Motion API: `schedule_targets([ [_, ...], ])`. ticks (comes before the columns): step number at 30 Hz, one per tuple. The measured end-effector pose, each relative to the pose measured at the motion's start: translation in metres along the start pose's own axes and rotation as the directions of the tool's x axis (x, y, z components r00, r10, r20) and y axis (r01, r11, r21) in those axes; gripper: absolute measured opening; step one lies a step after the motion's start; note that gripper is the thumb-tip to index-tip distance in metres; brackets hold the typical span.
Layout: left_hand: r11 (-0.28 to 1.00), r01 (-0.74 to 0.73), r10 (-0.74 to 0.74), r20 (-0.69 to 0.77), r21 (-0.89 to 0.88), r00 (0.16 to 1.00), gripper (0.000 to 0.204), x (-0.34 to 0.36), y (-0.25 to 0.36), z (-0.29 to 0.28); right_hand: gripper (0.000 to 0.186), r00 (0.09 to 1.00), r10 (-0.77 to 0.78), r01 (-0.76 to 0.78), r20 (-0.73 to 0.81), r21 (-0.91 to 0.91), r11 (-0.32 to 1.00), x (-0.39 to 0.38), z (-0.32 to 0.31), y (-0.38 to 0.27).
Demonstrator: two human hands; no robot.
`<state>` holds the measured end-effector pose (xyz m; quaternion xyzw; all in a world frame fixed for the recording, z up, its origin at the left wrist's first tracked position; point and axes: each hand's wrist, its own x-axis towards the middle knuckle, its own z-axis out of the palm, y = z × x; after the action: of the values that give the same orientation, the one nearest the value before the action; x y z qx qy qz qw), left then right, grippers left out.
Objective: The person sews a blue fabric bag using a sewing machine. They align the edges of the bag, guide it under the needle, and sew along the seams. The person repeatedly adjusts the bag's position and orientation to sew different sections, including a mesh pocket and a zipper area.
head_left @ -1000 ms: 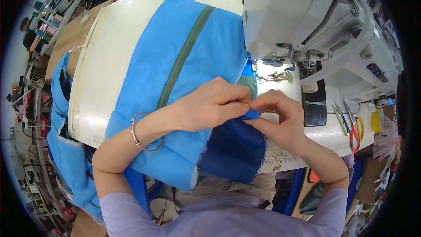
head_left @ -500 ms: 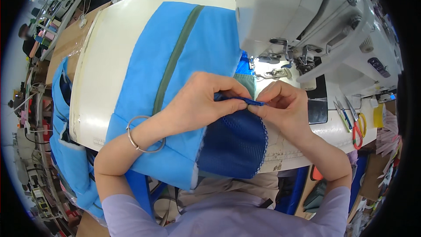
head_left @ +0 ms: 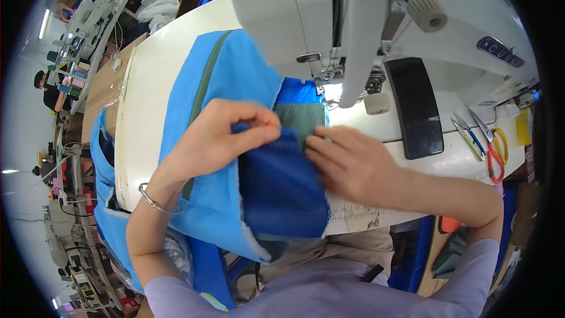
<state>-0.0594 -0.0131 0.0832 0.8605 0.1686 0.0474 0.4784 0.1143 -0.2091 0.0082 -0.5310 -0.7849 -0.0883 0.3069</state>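
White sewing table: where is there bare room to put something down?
Widest: on the white sewing table, between its left edge and the light-blue fabric. Narrow: between the black phone and the snips. Crowded: in front of the sewing machine, with left hand, right hand and dark-blue mesh.

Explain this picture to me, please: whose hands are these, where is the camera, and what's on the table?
There is no robot: these are a person's bare hands, seen from a wide camera worn on the head, which makes straight edges bend. The left hand pinches the edge of dark blue mesh beside light blue cloth. The right hand is blurred, close to green cloth; whether it grips anything, I can't tell. Ahead stands a white sewing machine. On the white table, to the right, lie a flat black thing, perhaps a phone, and scissors with red and yellow handles.
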Motion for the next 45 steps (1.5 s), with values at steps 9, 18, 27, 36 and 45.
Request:
schedule_targets([
  [9, 0.782, -0.289, 0.388, -0.068, 0.553, 0.919, 0.018, 0.052, -0.027, 0.037, 0.019, 0.992, -0.095, 0.098, 0.078, -0.029, 0.995, -0.012, -0.003, -0.013],
  [18, 0.977, 0.072, -0.033, -0.194, 0.200, 0.981, 0.020, 0.051, -0.014, 0.042, 0.019, 0.993, -0.106, 0.110, 0.047, -0.082, 0.991, -0.015, 0.000, -0.013],
  [27, 0.836, -0.227, 0.353, -0.173, 0.499, 0.920, 0.017, 0.050, -0.026, 0.048, 0.023, 0.994, -0.106, 0.109, 0.039, -0.084, 0.990, -0.014, 0.001, -0.013],
  [36, 0.510, -0.456, 0.557, 0.123, 0.729, 0.821, 0.033, 0.037, -0.032, 0.041, 0.031, 0.970, -0.227, 0.205, 0.090, 0.210, 0.956, -0.011, -0.008, 0.005],
  [45, 0.551, -0.546, 0.654, 0.080, 0.631, 0.753, 0.033, 0.046, -0.046, 0.034, 0.017, 0.953, -0.290, 0.294, 0.088, -0.043, 0.955, -0.004, -0.006, 0.003],
])
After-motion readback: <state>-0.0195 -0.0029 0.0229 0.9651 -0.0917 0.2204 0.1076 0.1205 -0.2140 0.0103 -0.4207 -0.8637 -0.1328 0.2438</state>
